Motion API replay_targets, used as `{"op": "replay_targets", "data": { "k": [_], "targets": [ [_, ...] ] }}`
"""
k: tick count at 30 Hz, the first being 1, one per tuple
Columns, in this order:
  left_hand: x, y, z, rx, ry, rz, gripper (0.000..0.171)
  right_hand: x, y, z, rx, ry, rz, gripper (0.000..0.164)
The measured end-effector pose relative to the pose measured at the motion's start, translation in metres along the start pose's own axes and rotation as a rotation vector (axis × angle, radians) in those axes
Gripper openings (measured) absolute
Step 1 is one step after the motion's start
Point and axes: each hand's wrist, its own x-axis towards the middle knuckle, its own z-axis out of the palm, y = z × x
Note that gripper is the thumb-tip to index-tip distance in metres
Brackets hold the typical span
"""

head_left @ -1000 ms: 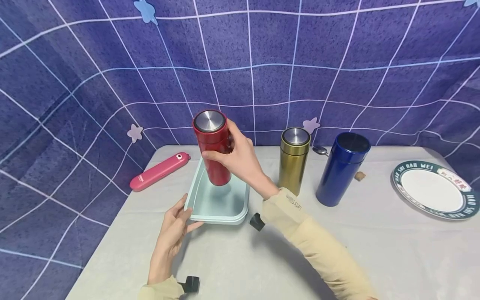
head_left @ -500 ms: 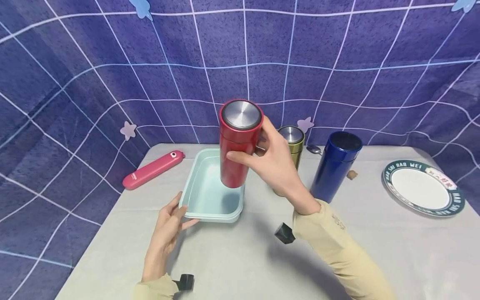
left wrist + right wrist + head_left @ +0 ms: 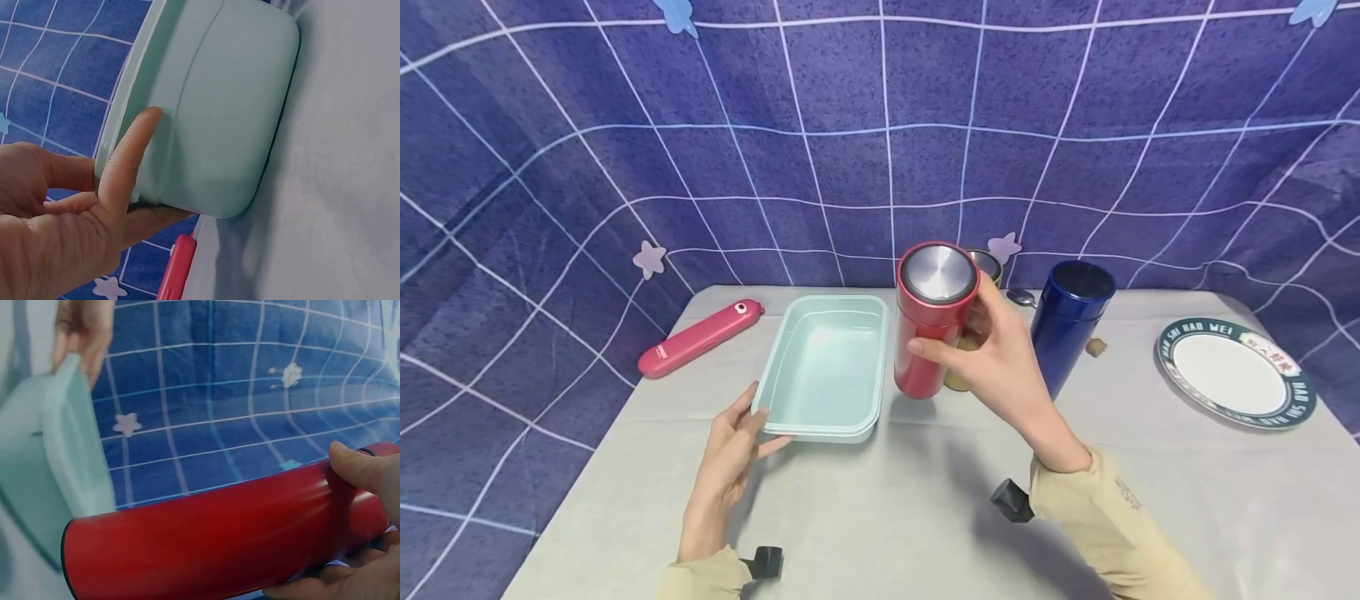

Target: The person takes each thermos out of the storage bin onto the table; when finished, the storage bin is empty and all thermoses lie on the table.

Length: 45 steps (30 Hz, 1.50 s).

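My right hand grips a red thermos flask with a steel-topped lid, thumb on the near side and fingers behind. The flask stands almost upright, just right of a pale green plastic food container, and overlaps the gold thermos behind it. The right wrist view shows the red body down to its dark base ring. My left hand holds the container by its near left corner, with one finger along the outer wall and others at the rim. Nothing lies inside the container.
A blue thermos stands right of the gold one, with a spoon and a small brown lump nearby. Farther right lies a green-rimmed plate. A pink case with an eye lies left. Purple-blue grid cloth hangs behind the table.
My right hand has carried the red thermos from over the container to its right and lowered it. The gold thermos is now mostly covered. The left hand keeps its hold on the container.
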Motion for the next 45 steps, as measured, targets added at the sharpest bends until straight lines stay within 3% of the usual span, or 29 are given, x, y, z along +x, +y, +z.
{"op": "replay_targets", "data": {
  "k": [8,14,30,45],
  "targets": [
    [0.000,-0.002,-0.003,0.004,0.008,-0.005,0.056,-0.009,0.039,0.015,-0.036,-0.007,0.061,0.081],
    [-0.002,-0.004,-0.003,0.003,0.005,-0.003,0.056,-0.014,0.055,0.024,-0.042,-0.010,0.099,0.082],
    [-0.008,0.001,-0.006,0.010,0.012,-0.018,0.056,-0.018,0.057,0.030,-0.108,-0.013,0.136,0.081],
    [-0.009,-0.004,-0.009,0.026,0.029,-0.032,0.056,-0.010,0.057,0.032,-0.126,-0.040,0.095,0.088]
  ]
}}
